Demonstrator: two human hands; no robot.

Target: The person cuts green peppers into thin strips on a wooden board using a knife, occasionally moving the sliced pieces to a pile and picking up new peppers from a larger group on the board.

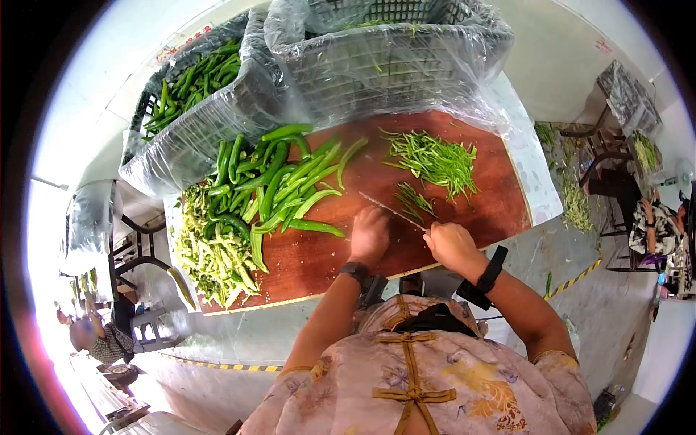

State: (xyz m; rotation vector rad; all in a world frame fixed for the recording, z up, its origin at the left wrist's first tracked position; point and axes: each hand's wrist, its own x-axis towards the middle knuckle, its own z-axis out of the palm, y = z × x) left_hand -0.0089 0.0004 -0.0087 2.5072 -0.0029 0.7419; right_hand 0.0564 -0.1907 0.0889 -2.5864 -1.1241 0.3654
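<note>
My right hand [455,249] is closed around the handle of a knife [394,210], whose thin blade points up and left over the reddish-brown board [464,217]. Left of the blade, my left hand [370,233] is low over the board and smeared by motion; its fingers and anything in them cannot be made out. Just beyond the knife lies a small bunch of thin green pepper strips [413,201]. A larger pile of cut strips [435,161] is farther back. Whole and split green peppers [279,177] are heaped to the left, behind pale seedy pepper cores [210,254].
Behind the board stand two plastic-lined crates: one [192,134] holds green peppers, the other [391,72] has some green bits inside. Other people sit at the far left [109,333] and far right [645,225]. Green scraps [576,203] lie on the floor at right.
</note>
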